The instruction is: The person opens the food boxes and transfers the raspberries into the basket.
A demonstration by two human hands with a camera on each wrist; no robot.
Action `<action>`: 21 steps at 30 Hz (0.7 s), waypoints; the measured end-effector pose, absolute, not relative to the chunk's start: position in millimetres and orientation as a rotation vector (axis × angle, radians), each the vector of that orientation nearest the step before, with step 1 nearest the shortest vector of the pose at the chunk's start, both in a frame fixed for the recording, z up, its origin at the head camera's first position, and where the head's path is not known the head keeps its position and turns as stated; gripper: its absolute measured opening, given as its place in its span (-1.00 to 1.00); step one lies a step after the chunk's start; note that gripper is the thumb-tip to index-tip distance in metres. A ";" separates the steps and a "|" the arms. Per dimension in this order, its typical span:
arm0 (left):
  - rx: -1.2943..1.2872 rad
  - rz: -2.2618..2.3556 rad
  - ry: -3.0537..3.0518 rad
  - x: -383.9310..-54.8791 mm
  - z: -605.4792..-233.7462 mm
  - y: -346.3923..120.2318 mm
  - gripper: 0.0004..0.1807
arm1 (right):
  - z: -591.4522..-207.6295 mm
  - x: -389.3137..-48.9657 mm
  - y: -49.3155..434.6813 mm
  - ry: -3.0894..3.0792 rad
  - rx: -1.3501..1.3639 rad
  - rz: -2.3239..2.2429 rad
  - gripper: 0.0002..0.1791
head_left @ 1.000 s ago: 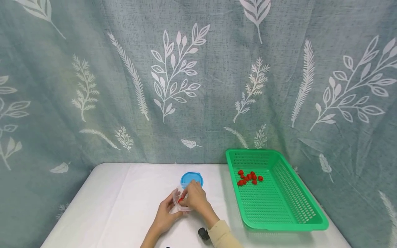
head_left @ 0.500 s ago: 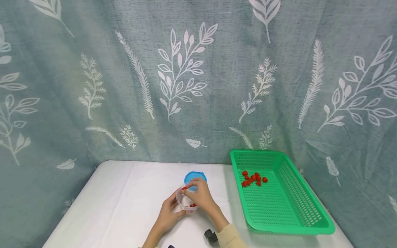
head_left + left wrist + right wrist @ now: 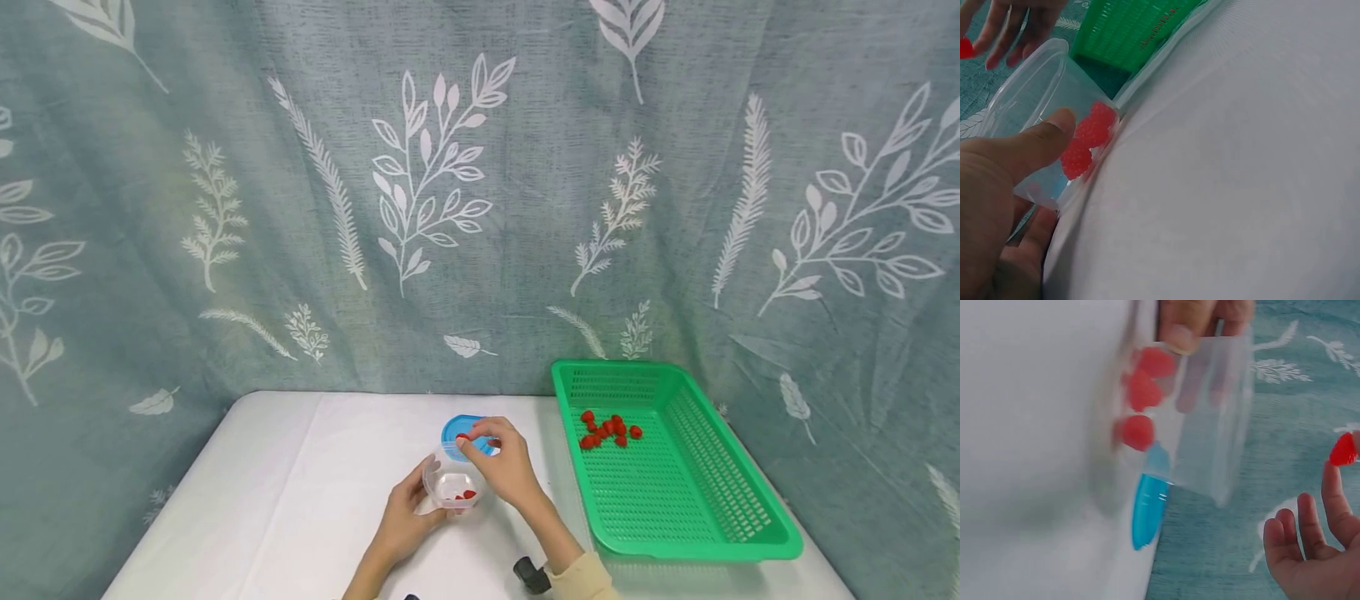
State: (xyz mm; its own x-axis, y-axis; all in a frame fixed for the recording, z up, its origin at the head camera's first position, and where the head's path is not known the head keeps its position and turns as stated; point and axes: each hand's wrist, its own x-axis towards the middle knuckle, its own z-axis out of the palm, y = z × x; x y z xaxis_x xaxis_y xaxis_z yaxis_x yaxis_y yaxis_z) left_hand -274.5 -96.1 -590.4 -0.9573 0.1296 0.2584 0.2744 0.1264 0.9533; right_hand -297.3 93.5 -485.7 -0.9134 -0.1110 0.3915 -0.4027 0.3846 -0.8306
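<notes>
My left hand (image 3: 407, 518) grips a clear plastic tub (image 3: 454, 487) at its left side, thumb pressed on the wall. Inside, several red raspberries (image 3: 1092, 130) lie along the bottom, seen through the wall in both wrist views. My right hand (image 3: 510, 468) pinches one raspberry (image 3: 1344, 450) between thumb and fingertips, above the tub's far rim; its other fingers are spread loosely in the right wrist view. Behind the tub a round blue lid (image 3: 453, 428) lies on the table, partly covered by the right hand and the tub.
A green perforated basket (image 3: 693, 548) stands on the right of the white-covered table (image 3: 315, 467), with several red raspberries (image 3: 607, 428) at its back left. A black device (image 3: 531, 575) sits at the right wrist. Behind hangs a leaf-patterned curtain (image 3: 525, 250).
My right hand has come up out of the tub with a raspberry and drawn toward the right, over the rim. The left hand keeps holding the tub in about the same place.
</notes>
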 end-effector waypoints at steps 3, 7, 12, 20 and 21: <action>-0.400 -1.979 -2.255 -273.8 -590.1 -95.3 -0.01 | -477.2 -294.7 100.8 -2.278 0.434 1.598 -0.90; -0.389 -1.975 -2.260 -272.8 -588.9 -94.3 0.00 | -462.5 -290.4 111.9 -2.182 0.388 1.720 -0.85; -0.373 -1.942 -2.298 -272.9 -589.2 -94.0 0.00 | -436.2 -279.6 126.7 -2.035 0.368 1.927 -0.76; -0.374 -1.935 -2.314 -273.3 -587.9 -94.1 0.00 | -399.7 -271.6 157.1 -2.004 0.454 1.843 -0.74; -0.379 -1.943 -2.306 -273.2 -587.5 -94.2 0.00 | -395.4 -272.3 162.6 -2.028 0.461 1.825 -0.73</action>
State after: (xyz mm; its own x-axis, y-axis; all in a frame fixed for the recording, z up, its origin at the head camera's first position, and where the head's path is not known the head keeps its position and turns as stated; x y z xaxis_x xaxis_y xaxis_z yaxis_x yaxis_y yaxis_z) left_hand -273.2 -94.2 -587.5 -0.9638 0.1231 0.2366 0.2541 0.1535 0.9549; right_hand -272.3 162.6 -395.4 -0.8769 0.0057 0.4807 -0.4774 0.1064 -0.8722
